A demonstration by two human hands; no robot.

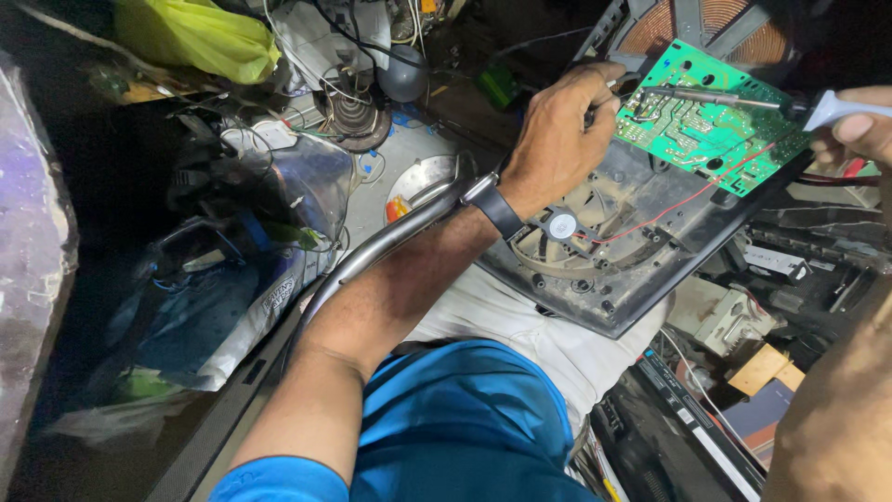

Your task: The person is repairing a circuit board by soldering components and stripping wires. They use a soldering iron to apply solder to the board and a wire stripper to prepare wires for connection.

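A green circuit board [706, 125] stands tilted on a black appliance casing [641, 232] that rests on my lap. A small round fan [561, 226] sits inside the casing, and a thin red wire [678, 203] runs from it up to the board. My left hand [560, 130], with a black wristwatch [494, 206], holds the board's left edge and pinches a thin metal piece against it. My right hand [859, 130] grips the pale handle of a soldering iron [734, 99], whose metal tip lies across the board's upper face.
A curved metal chair arm [390, 237] passes under my left forearm. Plastic bags [214, 279], a yellow-green bag [200, 35] and tangled wires fill the left side. A copper coil [692, 20] lies behind the board. Boxes and black parts [743, 316] crowd the right.
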